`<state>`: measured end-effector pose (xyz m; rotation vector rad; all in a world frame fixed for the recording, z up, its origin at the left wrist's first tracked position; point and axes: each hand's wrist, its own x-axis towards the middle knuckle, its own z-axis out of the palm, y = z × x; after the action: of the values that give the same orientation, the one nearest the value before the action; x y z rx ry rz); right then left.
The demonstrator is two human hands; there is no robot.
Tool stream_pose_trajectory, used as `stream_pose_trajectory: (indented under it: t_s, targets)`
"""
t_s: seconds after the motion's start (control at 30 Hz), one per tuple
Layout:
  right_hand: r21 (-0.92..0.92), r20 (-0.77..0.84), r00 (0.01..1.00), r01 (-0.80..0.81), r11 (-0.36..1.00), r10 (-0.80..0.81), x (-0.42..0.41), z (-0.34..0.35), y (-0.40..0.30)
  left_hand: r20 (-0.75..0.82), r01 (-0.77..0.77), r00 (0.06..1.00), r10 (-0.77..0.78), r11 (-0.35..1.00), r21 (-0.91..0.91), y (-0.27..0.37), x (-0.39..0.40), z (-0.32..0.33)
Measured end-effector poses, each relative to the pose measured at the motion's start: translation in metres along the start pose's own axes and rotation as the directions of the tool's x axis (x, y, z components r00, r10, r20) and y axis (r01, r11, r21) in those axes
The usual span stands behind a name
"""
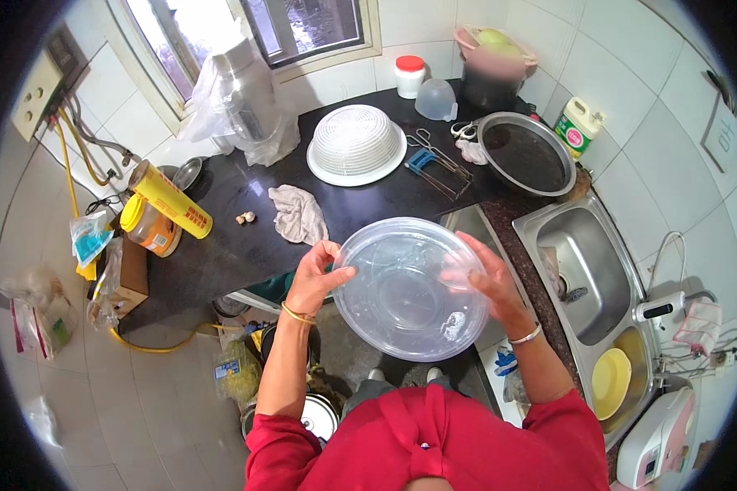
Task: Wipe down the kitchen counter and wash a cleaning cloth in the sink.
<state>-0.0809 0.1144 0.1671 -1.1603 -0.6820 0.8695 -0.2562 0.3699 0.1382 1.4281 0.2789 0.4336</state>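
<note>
A round, clear plastic bowl or basin (411,301) is held in front of my body, over the gap below the black counter. My left hand (319,276) grips its left rim between thumb and fingers. On the right rim is my right hand (488,279), with its thumb over the edge and its fingers seen through the plastic. Past the bowl, on the counter, lie a crumpled cloth (298,215), a white plastic basket (356,140) upside down on a white base, and a blue-handled metal rack or tongs (430,169).
Garlic pieces (245,217), a yellow canister (175,202) and a yellow-lidded jar (150,230) stand left on the counter. At the right are a metal basin (526,153) of dark liquid, a double steel sink (583,270) with a yellow bowl (611,383), and a rice cooker (657,439).
</note>
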Motion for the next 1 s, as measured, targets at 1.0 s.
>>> stream_pose_trajectory:
  t_s: [1.0]
  targets:
    - [0.185,-0.129,0.963,0.260,0.948,-0.239,0.021,0.026,-0.053,-0.604,-0.365,0.768,-0.211,0.631,-0.685,-0.097,-0.187,-0.141]
